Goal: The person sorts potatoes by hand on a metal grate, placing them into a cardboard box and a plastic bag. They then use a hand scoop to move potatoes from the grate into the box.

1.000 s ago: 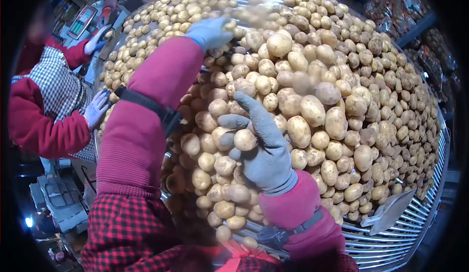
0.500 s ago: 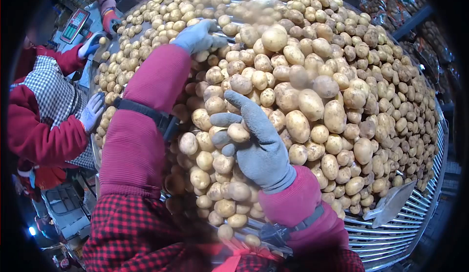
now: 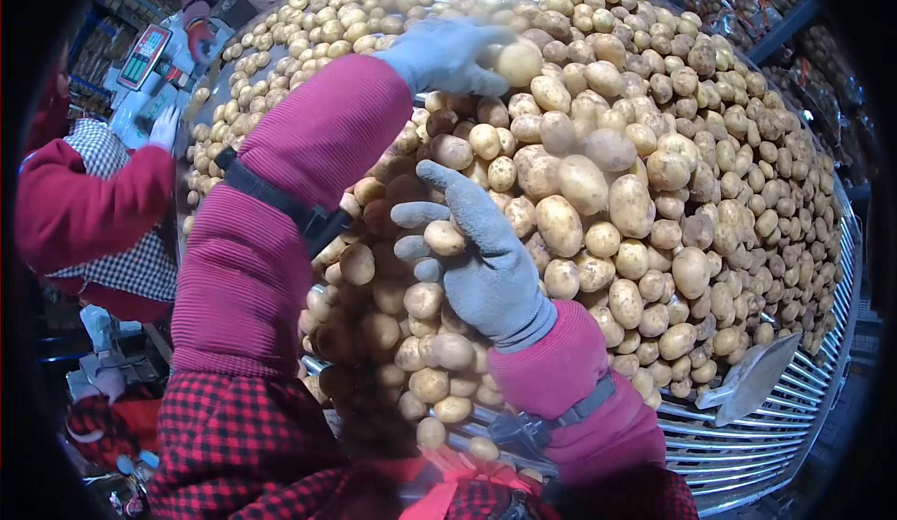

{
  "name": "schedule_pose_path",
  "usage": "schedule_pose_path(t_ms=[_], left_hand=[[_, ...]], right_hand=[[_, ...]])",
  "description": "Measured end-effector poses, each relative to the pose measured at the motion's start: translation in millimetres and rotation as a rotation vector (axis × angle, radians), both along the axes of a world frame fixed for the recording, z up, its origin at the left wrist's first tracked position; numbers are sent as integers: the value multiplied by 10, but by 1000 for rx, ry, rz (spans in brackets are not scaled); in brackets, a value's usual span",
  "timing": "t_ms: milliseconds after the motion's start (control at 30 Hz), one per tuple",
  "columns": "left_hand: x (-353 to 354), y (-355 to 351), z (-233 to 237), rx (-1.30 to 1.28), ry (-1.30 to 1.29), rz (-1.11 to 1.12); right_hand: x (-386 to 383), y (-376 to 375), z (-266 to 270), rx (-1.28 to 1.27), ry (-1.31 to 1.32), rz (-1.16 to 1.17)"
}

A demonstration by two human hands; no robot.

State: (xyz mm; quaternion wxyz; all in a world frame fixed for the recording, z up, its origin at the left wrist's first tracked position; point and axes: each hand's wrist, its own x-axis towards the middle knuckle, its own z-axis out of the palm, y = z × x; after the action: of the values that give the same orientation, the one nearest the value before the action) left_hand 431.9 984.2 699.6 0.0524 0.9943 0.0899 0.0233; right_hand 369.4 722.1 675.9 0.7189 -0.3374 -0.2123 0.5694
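Observation:
My left hand (image 3: pixel 448 53), in a grey-blue glove, reaches across the heap of potatoes (image 3: pixel 747 212). Its thumb and blurred fingers close around a large pale potato (image 3: pixel 519 62). Nearer to me, my right hand (image 3: pixel 491 282), gloved alike, hovers palm-up over the heap. A small potato (image 3: pixel 444 237) rests in it between the thumb and the curled fingers. Below, looser potatoes (image 3: pixel 453 352) lie on metal bars, partly in shadow. My left forearm hides some of the heap.
A slatted metal table (image 3: pixel 738 464) bears the potatoes. On its right edge lies a flat scoop-like plate (image 3: pixel 757 380). At left stands a co-worker in a red sleeve (image 3: pixel 98 207), with a scale (image 3: pixel 145 56) behind. Another person's gloved hand (image 3: pixel 199 39) is farther back.
My left hand has moved right and come onto the large potato. My right hand keeps its small potato. The co-worker at left has leaned and drawn a hand back from the potatoes.

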Motion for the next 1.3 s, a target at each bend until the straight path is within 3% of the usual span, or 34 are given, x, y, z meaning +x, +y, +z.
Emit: schedule_pose_path(t_ms=[67, 133, 200, 267, 300, 400, 533, 567, 600, 667, 700, 733, 800, 867, 900, 933, 967, 1000, 1067, 1133, 1200, 1267, 1300], left_hand=[[-134, 71, -166, -9, 28, 8], [-232, 135, -412, -260, -192, 116], [-224, 155, -512, -247, -233, 179], [-211, -50, -192, -348, -67, 384], [-221, -138, -153, -103, -244, 247], [-96, -292, 139, 89, -259, -221], [314, -432, 71, 378, -33, -175], [388, -425, 85, 254, 34, -68], [409, -413, 77, 124, 100, 41], [221, -311, -9, 146, 18, 9], [52, -256, -55, -89, -82, 114], [-140, -178, -105, -316, -186, 223], [-630, -31, -159, -846, -291, 218], [-1170, -107, -141, -1154, -546, 194], [-1476, -115, -72, -1183, -495, 236], [-1769, -252, 48, -1297, -497, 242], [-2051, -435, 152, -1388, -541, 279], [-2311, -623, 235, -1480, -592, 310], [-2772, -912, 321, -1518, -683, 359], [-3184, -1210, 323, -1533, -733, 417], [-3436, -1370, 77, -1349, -724, 656], [-3483, -1502, -108, -1259, -630, 721], [-3388, -1646, -38, -1211, -650, 875]], right_hand=[[-11, 13, -47, 35, -56, -2], [-15, 40, -124, 129, -53, -35], [-38, 25, -169, 203, -53, -55], [-28, 31, -180, 219, -31, -42], [-32, 27, -176, 188, 15, -31], [-26, 26, -37, 61, -81, -29], [-68, 65, -170, -20, -96, -102], [-124, 54, -176, 245, -37, -177], [-122, 29, -160, 236, -42, -167], [-68, 37, -16, -47, -242, -124], [-24, 61, -79, 7, -55, -59], [-36, 51, -31, -40, -244, -87], [-33, 54, -55, 16, -45, -87], [-85, 71, -120, 112, -245, -145], [-78, 96, -130, 228, 125, -86], [-106, 87, -144, 190, 58, -100], [-41, 121, -217, 186, 221, -12], [-69, 136, -314, 278, 64, -66], [-83, 131, -335, 309, -321, -146], [-68, 154, -405, 302, -201, -203], [16, 215, -640, 428, -616, -233], [29, 235, -589, 240, -546, -144], [33, 271, -646, 298, -657, -163]])
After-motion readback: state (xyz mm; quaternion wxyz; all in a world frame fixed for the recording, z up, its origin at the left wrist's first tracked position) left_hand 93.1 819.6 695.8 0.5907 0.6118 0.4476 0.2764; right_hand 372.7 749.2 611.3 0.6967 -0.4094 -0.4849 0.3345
